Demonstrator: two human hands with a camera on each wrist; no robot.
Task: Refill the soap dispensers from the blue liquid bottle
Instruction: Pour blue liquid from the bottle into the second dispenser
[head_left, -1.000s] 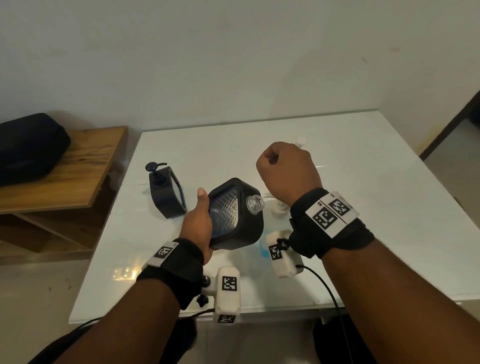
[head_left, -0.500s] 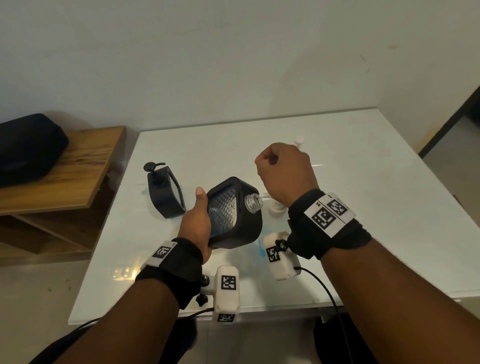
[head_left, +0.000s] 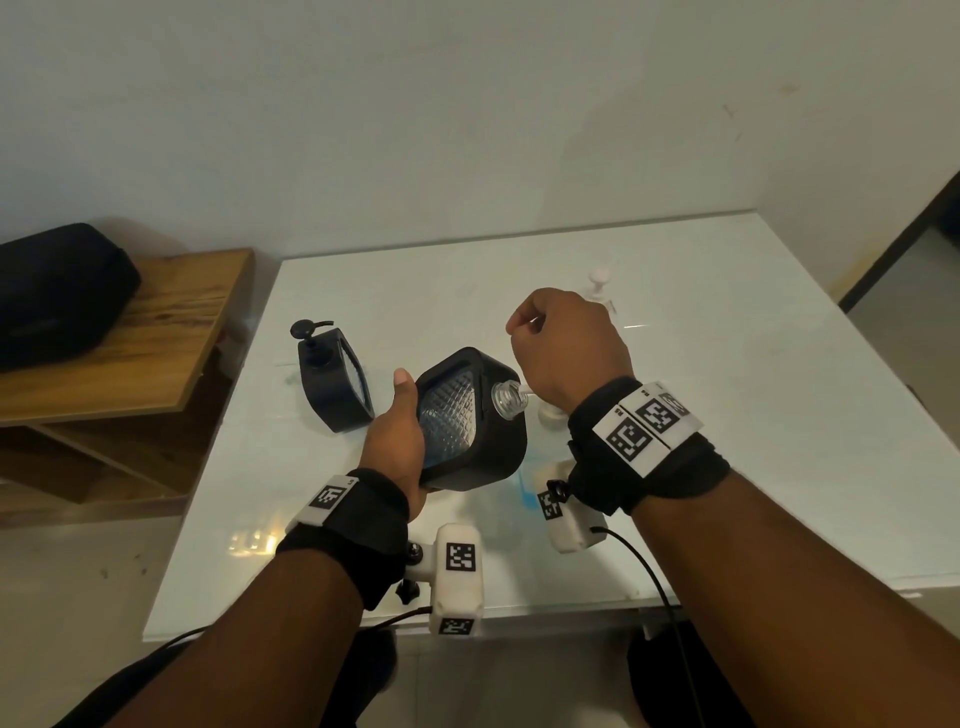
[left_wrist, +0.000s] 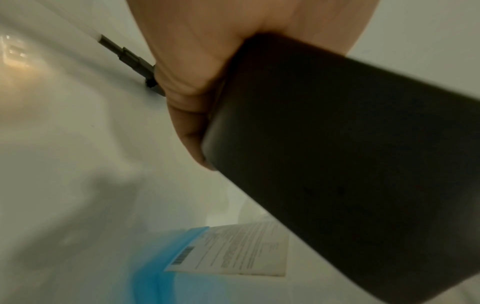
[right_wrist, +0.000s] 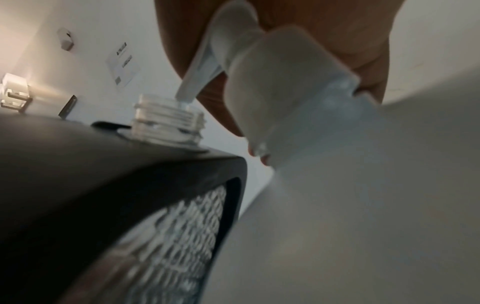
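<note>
My left hand (head_left: 400, 431) grips a black soap dispenser (head_left: 467, 415) with a clear quilted window, tilted right above the table. Its clear threaded neck (head_left: 506, 400) is uncapped. My right hand (head_left: 566, 353) is fisted around a white plastic pump piece (right_wrist: 280, 72), whose thin tube (right_wrist: 200, 67) reaches the neck (right_wrist: 168, 123). The blue liquid bottle (left_wrist: 182, 277) with a paper label sits under the dispenser (left_wrist: 337, 154), mostly hidden in the head view apart from a blue patch (head_left: 519, 488). A second black dispenser (head_left: 335, 382) stands at left with its pump on.
The white glass table (head_left: 727, 415) meets a wall at the back. A small white cap-like piece (head_left: 600, 283) stands beyond my right hand. A black pump with its tube (left_wrist: 124, 59) lies on the table. A wooden shelf (head_left: 130, 353) carries a black bag (head_left: 57, 291) at left.
My right hand has shifted slightly down and left, and the white tube's tip now shows at the dispenser's neck. The left hand and dispenser have barely moved.
</note>
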